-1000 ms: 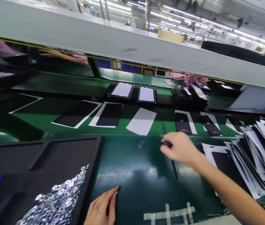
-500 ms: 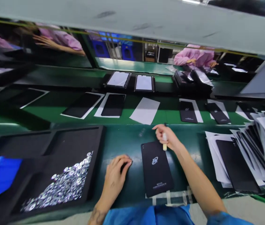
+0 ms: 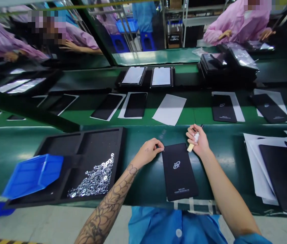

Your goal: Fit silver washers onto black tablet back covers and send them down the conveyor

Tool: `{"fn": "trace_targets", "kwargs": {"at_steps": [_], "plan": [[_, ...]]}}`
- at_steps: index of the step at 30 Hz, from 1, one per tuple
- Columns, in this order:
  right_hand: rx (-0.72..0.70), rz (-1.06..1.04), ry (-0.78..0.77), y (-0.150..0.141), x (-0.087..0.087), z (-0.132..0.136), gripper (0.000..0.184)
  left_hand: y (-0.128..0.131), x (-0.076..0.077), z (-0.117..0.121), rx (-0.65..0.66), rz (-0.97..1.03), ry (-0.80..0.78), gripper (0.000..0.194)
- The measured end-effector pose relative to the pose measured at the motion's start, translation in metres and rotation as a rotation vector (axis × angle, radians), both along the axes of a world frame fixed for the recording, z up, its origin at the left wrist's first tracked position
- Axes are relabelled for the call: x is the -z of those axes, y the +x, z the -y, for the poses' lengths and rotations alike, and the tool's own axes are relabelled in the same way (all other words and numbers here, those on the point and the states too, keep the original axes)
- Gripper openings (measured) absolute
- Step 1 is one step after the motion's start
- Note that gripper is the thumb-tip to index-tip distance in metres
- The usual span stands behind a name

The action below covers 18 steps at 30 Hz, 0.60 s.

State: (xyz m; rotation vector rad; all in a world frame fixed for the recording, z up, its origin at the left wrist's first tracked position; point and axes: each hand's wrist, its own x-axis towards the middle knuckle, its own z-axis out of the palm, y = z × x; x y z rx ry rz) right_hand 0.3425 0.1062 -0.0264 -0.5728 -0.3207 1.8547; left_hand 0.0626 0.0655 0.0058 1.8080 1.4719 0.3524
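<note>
A black phone back panel (image 3: 179, 171) with a pale logo lies on the dark green mat (image 3: 143, 183) between my hands. My left hand (image 3: 148, 151) has its fingertips at the panel's top left corner. My right hand (image 3: 198, 139) is just above the panel's top right corner, gripping a small cream-coloured tube (image 3: 191, 147) with a thin dark tip. Its end points down towards the panel, not touching it.
On my left stands a black foam tray (image 3: 57, 144) holding metal washers (image 3: 95, 178) and a blue plastic bin (image 3: 33, 176). Stacked black panels on white sheets (image 3: 278, 166) lie to my right. More panels line the green belt (image 3: 194, 115) beyond, with co-workers' pink sleeves farther off.
The view has tilted down and the panel has come fully into sight on the mat. My left hand has moved onto its corner, and my right hand has moved up and right with the tube.
</note>
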Motion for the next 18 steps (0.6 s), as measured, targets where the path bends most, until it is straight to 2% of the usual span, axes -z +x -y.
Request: {"fn": "trace_targets", "kwargs": {"at_steps": [5,10,15,18], "plan": [[-0.022,0.036,0.002,-0.003,-0.002,0.0,0.029,0.005,-0.006,-0.011,0.049,-0.125,-0.036,0.006],[-0.01,0.097,0.006,-0.008,-0.005,0.002,0.031,0.01,-0.015,-0.024,0.181,-0.313,-0.049,0.003],[0.002,0.141,0.005,-0.009,-0.007,0.003,0.028,0.017,-0.017,-0.055,0.266,-0.416,-0.043,0.03],[0.008,0.173,0.003,-0.009,-0.007,0.004,0.027,0.036,-0.012,-0.081,0.383,-0.461,-0.029,0.047]]}}
